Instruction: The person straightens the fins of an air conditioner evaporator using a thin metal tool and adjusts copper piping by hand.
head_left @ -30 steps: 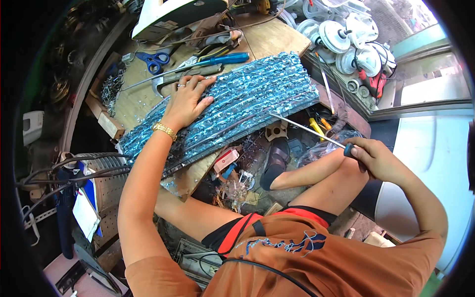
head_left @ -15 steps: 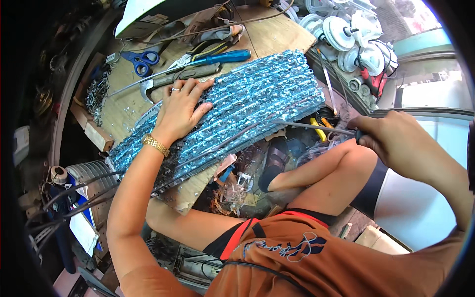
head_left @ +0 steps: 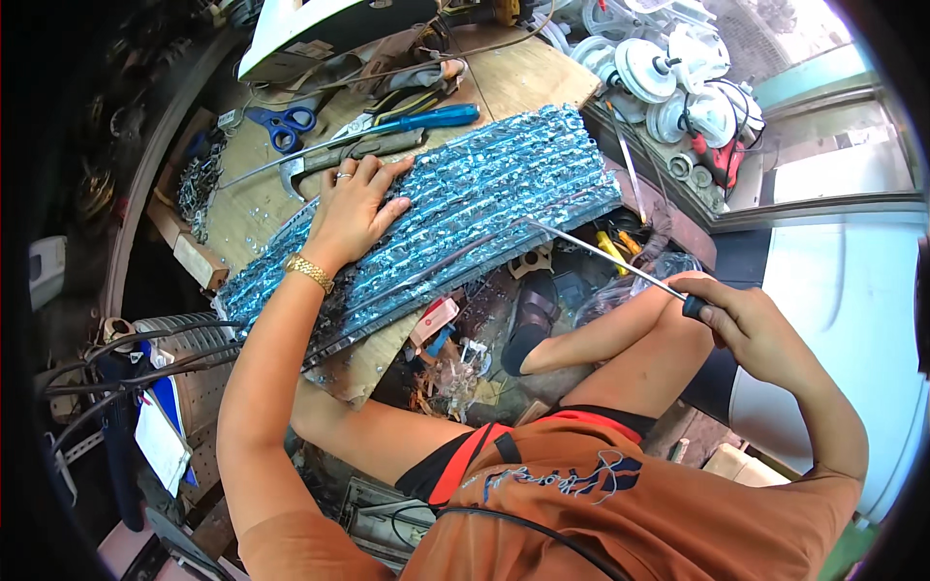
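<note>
A long finned coil (head_left: 484, 179) with bluish, torn and bent fins lies slanted across the wooden board. On its left part rests my left hand (head_left: 358, 208), palm down with fingers stretched out, just below a hammer (head_left: 368, 147). My right hand (head_left: 751, 324) is wrapped round the dark handle of a long screwdriver (head_left: 620, 263), over my bent knee. The screwdriver's shaft slants up and left, its tip at the coil's near edge. Whether the tip is wedged under a fin or only touching, I cannot tell.
Beyond the coil lie a blue-handled screwdriver (head_left: 441, 116), pliers (head_left: 354, 126) and blue scissors (head_left: 283, 126) on the board (head_left: 242, 213). White plastic parts (head_left: 644, 73) are piled at the far right. Dark cables (head_left: 165, 373) run in from the left. Scraps (head_left: 455, 373) litter the floor between my legs.
My right hand has come down toward me, so the screwdriver's shaft slants more steeply, its tip still at the coil's near edge. My left hand stays on the coil; the view has shifted slightly.
</note>
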The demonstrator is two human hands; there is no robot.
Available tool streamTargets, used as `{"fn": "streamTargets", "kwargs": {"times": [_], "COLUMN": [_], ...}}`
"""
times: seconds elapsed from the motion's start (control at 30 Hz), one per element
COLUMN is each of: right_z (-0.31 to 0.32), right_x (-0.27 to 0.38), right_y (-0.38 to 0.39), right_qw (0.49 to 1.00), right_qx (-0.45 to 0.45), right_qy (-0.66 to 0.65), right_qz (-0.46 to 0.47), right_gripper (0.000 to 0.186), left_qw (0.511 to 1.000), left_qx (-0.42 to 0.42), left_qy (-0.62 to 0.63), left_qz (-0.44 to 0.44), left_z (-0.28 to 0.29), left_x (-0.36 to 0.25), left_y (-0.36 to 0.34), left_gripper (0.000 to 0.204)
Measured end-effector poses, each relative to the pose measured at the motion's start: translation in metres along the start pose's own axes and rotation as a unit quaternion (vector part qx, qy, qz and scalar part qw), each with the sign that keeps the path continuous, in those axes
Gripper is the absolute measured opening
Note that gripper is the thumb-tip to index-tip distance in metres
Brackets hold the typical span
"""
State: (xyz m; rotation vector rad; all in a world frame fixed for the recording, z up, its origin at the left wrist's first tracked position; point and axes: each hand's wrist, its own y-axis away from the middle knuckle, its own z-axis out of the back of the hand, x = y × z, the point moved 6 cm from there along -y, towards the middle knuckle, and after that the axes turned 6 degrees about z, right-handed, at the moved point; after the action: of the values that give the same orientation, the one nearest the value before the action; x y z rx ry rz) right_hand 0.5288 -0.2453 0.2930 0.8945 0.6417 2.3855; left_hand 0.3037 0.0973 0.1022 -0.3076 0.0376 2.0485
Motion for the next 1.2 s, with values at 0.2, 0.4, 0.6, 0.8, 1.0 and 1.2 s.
{"fn": "streamTargets", "kwargs": {"times": [0.2, 0.4, 0.6, 0.8, 1.0, 1.2], "right_z": [0.003, 0.009, 0.0, 0.002, 0.024, -0.012], "right_x": [0.005, 0.011, 0.012, 0.006, 0.046, 0.05], "right_y": [-0.006, -0.011, -0.009, -0.015, -0.034, -0.031], "right_qw": [0.998, 0.991, 0.997, 0.998, 0.992, 0.995], "right_qx": [0.007, 0.004, -0.005, 0.02, 0.041, 0.071], "right_qy": [0.056, 0.129, 0.067, 0.057, 0.123, 0.063], "right_qz": [-0.009, 0.028, 0.03, -0.015, -0.002, -0.005], "right_gripper": [0.037, 0.035, 0.036, 0.036, 0.032, 0.044], "left_qw": [1.0, 1.0, 1.0, 1.0, 1.0, 1.0], "left_qx": [0.009, 0.005, -0.016, -0.014, 0.0, 0.004], "left_qy": [-0.007, -0.008, 0.0, 0.001, 0.002, 0.013], "left_qz": [0.0, 0.0, -0.012, -0.011, 0.0, -0.016], "left_z": [-0.003, -0.004, -0.005, -0.004, -0.001, -0.005], "left_x": [-0.001, 0.002, 0.003, 0.002, 0.0, 0.003], "left_y": [-0.001, 0.0, 0.0, -0.001, -0.001, 0.001], "left_gripper": [0.055, 0.055, 0.055, 0.056, 0.055, 0.056]}}
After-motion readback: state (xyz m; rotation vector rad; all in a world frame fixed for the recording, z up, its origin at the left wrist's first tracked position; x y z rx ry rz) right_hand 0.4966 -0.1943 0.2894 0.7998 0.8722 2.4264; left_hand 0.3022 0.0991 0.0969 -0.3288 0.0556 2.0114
